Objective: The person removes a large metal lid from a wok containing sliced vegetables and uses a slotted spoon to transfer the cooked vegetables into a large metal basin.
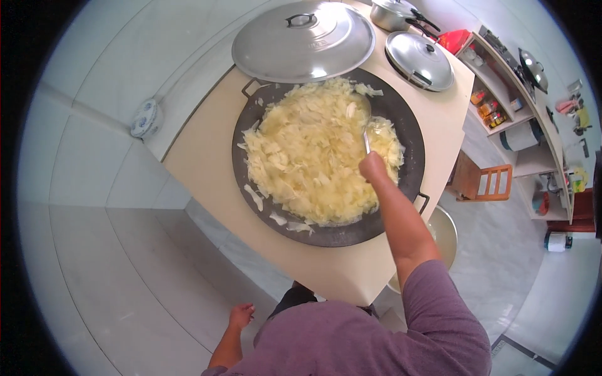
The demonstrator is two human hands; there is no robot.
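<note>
A wide black wok (411, 141) stands on the stove counter before me, filled with thin pale-yellow sliced vegetable pieces (310, 150) in some liquid. My right hand (373, 168) grips the handle of a metal ladle (367, 134). The ladle's bowl is partly sunk in the pieces near the wok's right side. A few white strips stick to the bare wok wall at the lower left. Down by my left side hangs my left hand (241, 315), away from the counter, its fingers curled. No object shows in it, but its palm is hidden.
Behind the wok lies a large metal lid (301, 44). A smaller lidded pan (420, 61) and a pressure cooker (395, 14) stand at the back right. Below the counter's right edge is a large basin (447, 235). A wooden chair (479, 181) and shelves (526, 162) stand farther right.
</note>
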